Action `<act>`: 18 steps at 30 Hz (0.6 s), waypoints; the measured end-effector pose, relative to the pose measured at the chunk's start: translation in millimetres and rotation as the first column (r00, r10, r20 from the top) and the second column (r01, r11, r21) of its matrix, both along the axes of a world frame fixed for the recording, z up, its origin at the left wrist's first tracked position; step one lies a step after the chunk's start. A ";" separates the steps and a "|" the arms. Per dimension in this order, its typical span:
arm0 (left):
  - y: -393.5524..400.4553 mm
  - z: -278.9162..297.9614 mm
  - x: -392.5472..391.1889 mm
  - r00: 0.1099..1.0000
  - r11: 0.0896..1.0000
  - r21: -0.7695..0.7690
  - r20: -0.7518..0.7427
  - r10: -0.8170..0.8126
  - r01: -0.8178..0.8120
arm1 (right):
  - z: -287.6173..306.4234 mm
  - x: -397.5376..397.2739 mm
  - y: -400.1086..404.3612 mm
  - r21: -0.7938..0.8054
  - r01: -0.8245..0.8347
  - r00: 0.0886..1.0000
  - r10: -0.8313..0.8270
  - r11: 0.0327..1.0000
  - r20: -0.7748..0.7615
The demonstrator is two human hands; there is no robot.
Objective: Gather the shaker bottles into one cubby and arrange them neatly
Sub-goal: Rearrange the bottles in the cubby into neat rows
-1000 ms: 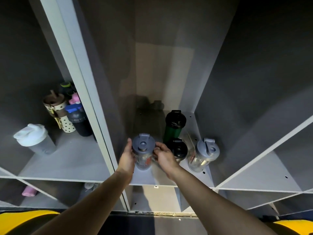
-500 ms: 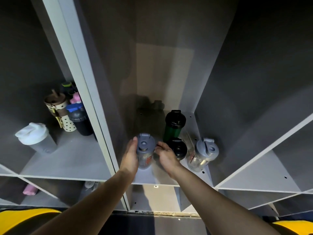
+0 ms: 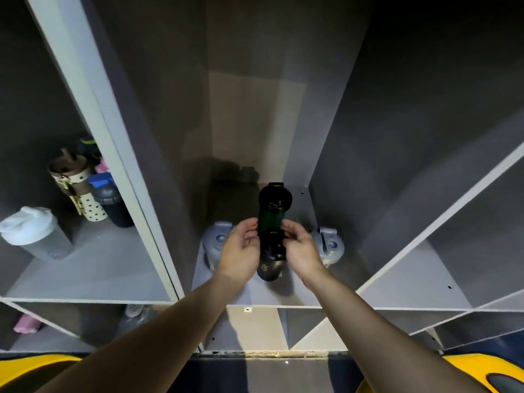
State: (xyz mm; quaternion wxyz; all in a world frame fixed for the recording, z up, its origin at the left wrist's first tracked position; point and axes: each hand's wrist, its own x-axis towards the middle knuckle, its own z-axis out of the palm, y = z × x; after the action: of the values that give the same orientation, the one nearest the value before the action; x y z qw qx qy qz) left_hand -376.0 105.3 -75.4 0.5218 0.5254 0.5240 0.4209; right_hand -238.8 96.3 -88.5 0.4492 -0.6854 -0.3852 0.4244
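Four shaker bottles stand in the middle cubby. A black shaker bottle is at front centre, and a green one with a black lid stands right behind it. My left hand and my right hand clasp the black bottle's top from both sides. A clear bottle with a grey lid stands at the left, partly hidden by my left hand. Another grey-lidded bottle stands at the right, behind my right hand.
The left cubby holds a white-lidded shaker, a polka-dot bottle and a dark bottle with a blue lid. A pink object lies in the lower left cubby. The right cubby shelf shows nothing on it.
My hands let go of the left grey-lidded bottle, which now stands at the cubby's left side. Both hands moved right onto the black bottle in the centre.
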 end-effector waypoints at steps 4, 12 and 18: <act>0.6 -18.0 16.5 0.992 0.963 -0.270 0.111 0.058 -0.026 | -5.2 16.1 -17.9 -0.101 0.009 0.999 -0.005 0.995 0.045; 13.4 -52.4 22.5 0.981 0.888 -0.459 0.177 0.077 0.013 | -43.6 25.9 -14.0 -0.141 -0.061 0.998 0.058 0.988 -0.026; 11.8 -51.3 22.8 0.955 0.878 -0.475 0.283 0.083 0.064 | -40.5 32.9 -17.5 -0.132 -0.054 0.999 0.054 0.990 0.000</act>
State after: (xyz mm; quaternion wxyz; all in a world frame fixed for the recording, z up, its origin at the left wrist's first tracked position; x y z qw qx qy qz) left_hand -353.2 117.1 -126.7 0.7056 0.3086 0.5305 0.3542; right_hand -205.9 78.8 -129.0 0.3906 -0.7038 -0.3756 0.4595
